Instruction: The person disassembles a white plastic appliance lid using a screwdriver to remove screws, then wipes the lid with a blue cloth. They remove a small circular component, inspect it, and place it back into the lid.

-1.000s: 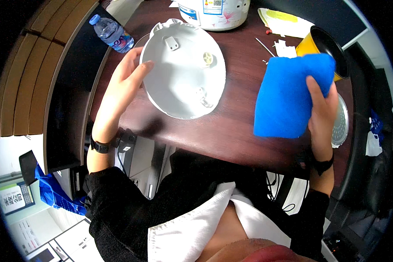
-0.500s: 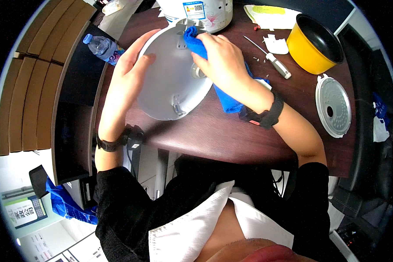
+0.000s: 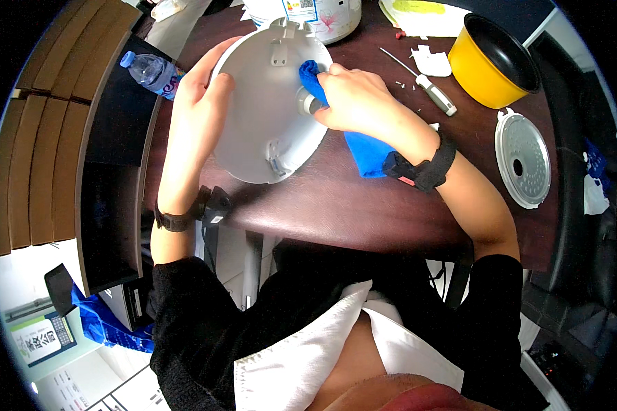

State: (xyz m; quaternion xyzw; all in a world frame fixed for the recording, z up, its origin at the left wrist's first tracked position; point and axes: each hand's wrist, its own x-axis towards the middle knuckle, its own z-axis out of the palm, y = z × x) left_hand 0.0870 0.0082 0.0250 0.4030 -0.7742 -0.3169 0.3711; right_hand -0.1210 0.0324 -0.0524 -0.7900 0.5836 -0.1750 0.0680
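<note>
My left hand (image 3: 202, 113) grips the left rim of a silver-grey rice cooker lid (image 3: 253, 123), its thumb on the inner face. The lid is tilted up above the table, its hollow side showing metal brackets and a round fitting (image 3: 310, 103). My right hand (image 3: 363, 99) is closed on a blue cloth (image 3: 367, 156). A bunched end of that cloth sticks out past the fingers, by the lid's right side just above the round fitting. The rest hangs below the hand, partly hidden by the wrist.
A white rice cooker body (image 3: 336, 19) stands behind the lid. Rightward lie a screwdriver (image 3: 437, 96), small screws, a white plastic piece (image 3: 432, 61), a yellow inner pot (image 3: 476, 75) and a round perforated plate (image 3: 524, 164). A water bottle (image 3: 149, 72) stands at left.
My right hand has moved the cloth from the bracket at the lid's top edge down to near the round fitting. My left hand keeps its grip; the lid has shifted slightly.
</note>
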